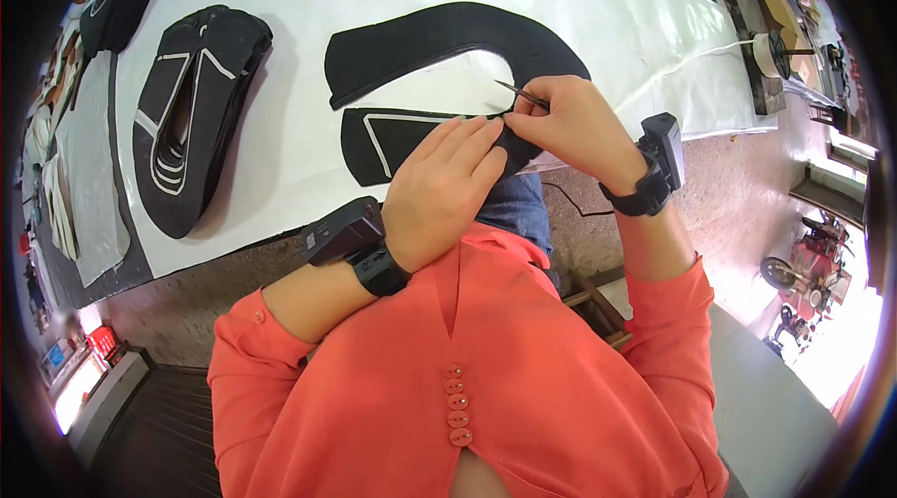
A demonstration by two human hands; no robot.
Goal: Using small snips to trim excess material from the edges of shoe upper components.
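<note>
A black U-shaped shoe upper piece (425,40) lies on the white-covered table, its curve to the right. A narrow white tape (402,118) runs along its near arm and bends across it. My left hand (447,176) rests flat on that near arm, fingers together and stretched out. At the inner edge of the curve, my right hand (570,124) is closed, thumb and fingertips pinched at the piece. A slim dark pointed tool (523,93) sticks out of it toward the left; its kind is unclear.
Stacked black uppers with white tape (192,115) lie at the left, with another dark stack (117,12) beyond. A white tape roll (772,55) sits on the right edge, a white strip (696,62) running from it. Further right, a machine (813,278) stands on the floor.
</note>
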